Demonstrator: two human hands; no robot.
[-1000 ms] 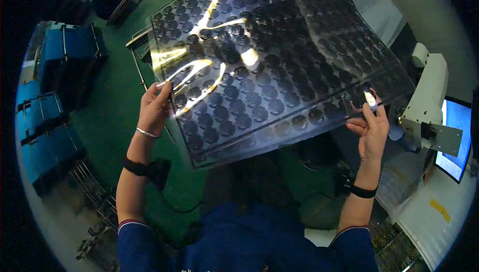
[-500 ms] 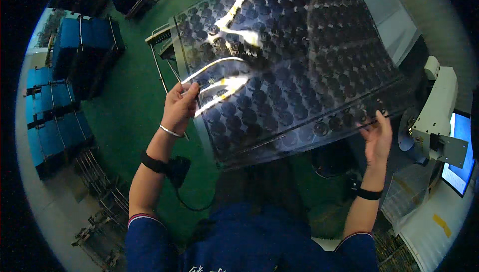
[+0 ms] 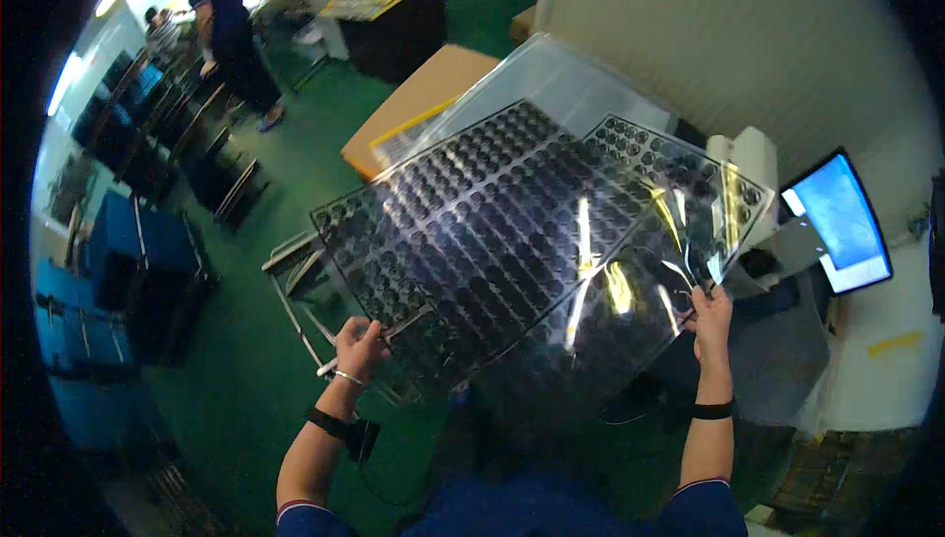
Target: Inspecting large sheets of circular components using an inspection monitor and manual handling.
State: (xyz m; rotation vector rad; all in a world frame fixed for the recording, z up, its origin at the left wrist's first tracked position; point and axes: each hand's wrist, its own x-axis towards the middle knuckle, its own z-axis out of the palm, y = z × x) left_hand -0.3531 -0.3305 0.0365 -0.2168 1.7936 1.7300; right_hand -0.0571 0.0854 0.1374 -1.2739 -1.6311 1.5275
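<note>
Plainly, the left-hand grip (image 3: pixel 360 350) and right-hand grip (image 3: pixel 711 325) pinch a glossy, see-through, round-dimpled plastic sheet (image 3: pixel 492 237).

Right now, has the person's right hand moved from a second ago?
Yes, apparently toward the wearer: the right hand was level with the monitor earlier, but now appears mostly lower in view than its bottom edge.
</note>
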